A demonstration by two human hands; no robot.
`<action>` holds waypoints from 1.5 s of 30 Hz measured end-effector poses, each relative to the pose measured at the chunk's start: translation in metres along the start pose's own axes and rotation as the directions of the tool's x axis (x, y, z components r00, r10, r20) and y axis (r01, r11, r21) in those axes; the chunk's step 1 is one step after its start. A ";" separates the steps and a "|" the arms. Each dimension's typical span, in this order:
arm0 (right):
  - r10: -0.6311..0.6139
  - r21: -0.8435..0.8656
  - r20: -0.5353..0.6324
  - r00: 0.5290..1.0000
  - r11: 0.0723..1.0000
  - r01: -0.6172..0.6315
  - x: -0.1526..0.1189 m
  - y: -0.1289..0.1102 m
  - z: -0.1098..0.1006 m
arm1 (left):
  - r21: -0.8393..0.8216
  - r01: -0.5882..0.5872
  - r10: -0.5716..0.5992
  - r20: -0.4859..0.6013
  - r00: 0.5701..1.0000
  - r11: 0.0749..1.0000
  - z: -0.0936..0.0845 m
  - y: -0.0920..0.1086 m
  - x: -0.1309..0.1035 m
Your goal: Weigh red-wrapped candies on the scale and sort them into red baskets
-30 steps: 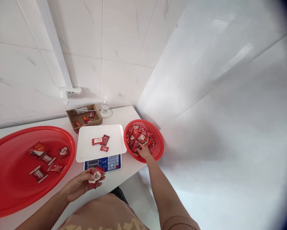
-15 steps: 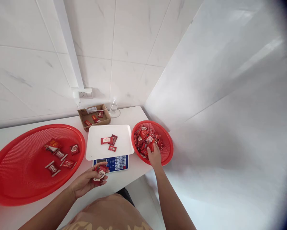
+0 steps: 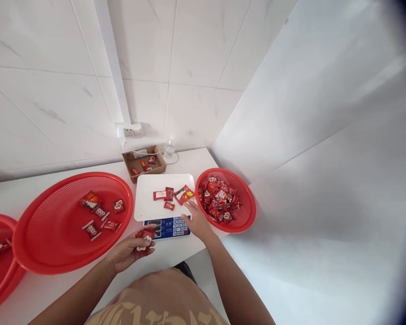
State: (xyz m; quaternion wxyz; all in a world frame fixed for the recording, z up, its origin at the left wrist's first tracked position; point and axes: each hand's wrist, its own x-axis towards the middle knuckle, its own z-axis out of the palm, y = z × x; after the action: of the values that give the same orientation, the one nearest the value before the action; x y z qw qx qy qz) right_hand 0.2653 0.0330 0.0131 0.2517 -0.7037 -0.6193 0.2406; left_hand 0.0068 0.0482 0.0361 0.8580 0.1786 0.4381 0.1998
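My left hand (image 3: 130, 250) is closed around red candy packets (image 3: 143, 241) with a pale printed badge, held just in front of the scale. My right hand (image 3: 198, 221) is over the right edge of the digital scale (image 3: 145, 203), thumb and fingers apart. Just beyond its fingertips, a larger red packet with gold and white print (image 3: 184, 195) lies on the white pan. Beside that lie a red and white packet (image 3: 160, 195), a dark red one (image 3: 169, 194) and a small red one (image 3: 169, 206). The scale's blue keypad (image 3: 180, 225) faces me, partly covered by my hands.
Right of the scale stands a red basket (image 3: 252, 210) heaped with red packets. To the left, a larger red basket (image 3: 53, 243) holds several packets, and another red basket (image 3: 6, 289) overlaps its side. A cardboard box (image 3: 160, 169) and a clear glass (image 3: 170, 149) stand by the wall.
My right hand has moved left from the right basket to the scale, where the gold-printed packet now lies. My left hand still holds its packets. The view has shifted left.
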 end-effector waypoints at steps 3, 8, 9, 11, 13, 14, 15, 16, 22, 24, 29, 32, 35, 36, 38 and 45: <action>0.089 -0.103 0.012 0.996 0.991 -0.088 -0.013 0.018 0.004 | -0.003 -0.010 0.010 -0.054 0.999 1.000 -0.013 -0.003 -0.006; 0.412 -0.345 -0.063 0.909 0.846 -0.407 -0.038 0.051 0.000 | -0.003 0.002 -0.002 -0.126 0.992 1.000 -0.032 -0.009 -0.014; 0.452 -0.381 -0.063 0.890 0.813 -0.440 -0.043 0.055 0.000 | -0.002 0.007 -0.008 -0.130 0.992 1.000 -0.034 -0.010 -0.015; 0.471 -0.444 -0.058 0.880 0.778 -0.445 -0.050 0.061 0.001 | 0.006 0.016 -0.016 -0.123 0.992 1.000 -0.035 -0.011 -0.015; 0.453 -0.482 -0.065 0.889 0.766 -0.425 -0.052 0.063 0.003 | 0.017 0.028 -0.026 -0.114 0.993 0.999 -0.035 -0.011 -0.015; 0.450 -0.488 -0.072 0.890 0.762 -0.425 -0.052 0.063 0.005 | 0.024 0.035 -0.033 -0.109 0.994 0.999 -0.033 -0.011 -0.015; 0.459 -0.488 -0.080 0.885 0.756 -0.436 -0.051 0.063 0.006 | 0.033 0.043 -0.039 -0.101 0.994 0.999 -0.032 -0.012 -0.014; 0.472 -0.485 -0.085 0.878 0.750 -0.450 -0.049 0.062 0.006 | 0.043 0.049 -0.045 -0.088 0.995 0.998 -0.030 -0.012 -0.014; 0.487 -0.485 -0.083 0.869 0.742 -0.462 -0.044 0.063 0.008 | 0.111 0.101 -0.099 -0.017 0.995 0.989 -0.020 -0.014 -0.015; 0.480 -0.487 -0.081 0.873 0.746 -0.455 -0.045 0.064 0.008 | 0.107 0.117 -0.116 -0.016 0.993 0.987 -0.018 -0.015 -0.015; 0.474 -0.484 -0.090 0.876 0.748 -0.454 -0.045 0.064 0.009 | 0.105 0.120 -0.119 -0.012 0.993 0.987 -0.019 -0.019 -0.015; 0.483 -0.485 -0.087 0.871 0.743 -0.461 -0.044 0.062 0.008 | 0.139 0.111 -0.109 -0.026 0.994 0.984 -0.020 -0.021 -0.014; 0.476 -0.477 -0.089 0.875 0.751 -0.456 -0.044 0.062 0.007 | 0.152 0.087 -0.080 -0.050 0.996 0.985 -0.020 -0.023 -0.012; 0.471 -0.474 -0.091 0.878 0.755 -0.454 -0.045 0.062 0.007 | 0.153 0.077 -0.070 -0.054 0.996 0.985 -0.020 -0.023 -0.011; 0.462 -0.470 -0.096 0.882 0.760 -0.449 -0.046 0.062 0.008 | 0.158 0.062 -0.054 -0.054 0.997 0.986 -0.019 -0.023 -0.008; 0.486 -0.409 -0.033 0.873 0.790 -0.456 -0.039 0.068 -0.007 | 0.187 0.049 -0.038 -0.061 0.997 0.981 -0.014 -0.021 0.001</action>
State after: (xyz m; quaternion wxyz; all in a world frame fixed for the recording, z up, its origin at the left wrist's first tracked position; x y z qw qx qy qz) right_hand 0.3166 -0.0131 -0.0250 0.0099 -0.8628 -0.4691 0.1881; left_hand -0.0009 0.0327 0.0179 0.8285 0.2435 0.4833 0.1437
